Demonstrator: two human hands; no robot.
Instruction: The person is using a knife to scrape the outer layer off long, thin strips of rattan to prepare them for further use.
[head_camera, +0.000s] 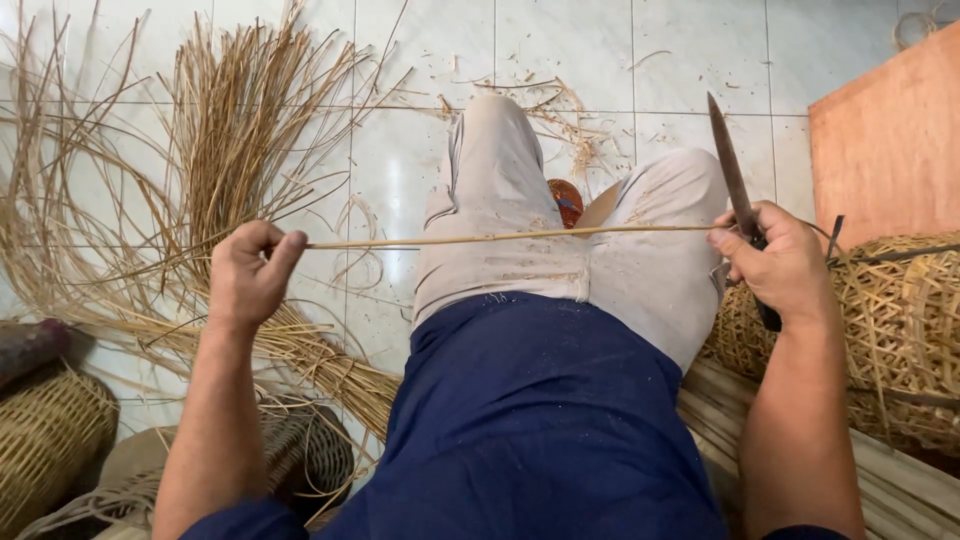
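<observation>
A thin cane strip (500, 238) stretches level across my lap, over my beige trousers. My left hand (250, 275) pinches its left end between thumb and fingers. My right hand (780, 262) grips a long dark knife (730, 175) with the blade pointing up and away. The strip's right end meets that hand at the blade's base.
A big bundle of loose cane strands (230, 130) fans over the white tiled floor at left. Woven baskets (900, 320) lie at right, another basket (45, 440) at lower left. An orange wooden board (890, 140) stands at upper right. Flat slats (900, 480) lie under my right arm.
</observation>
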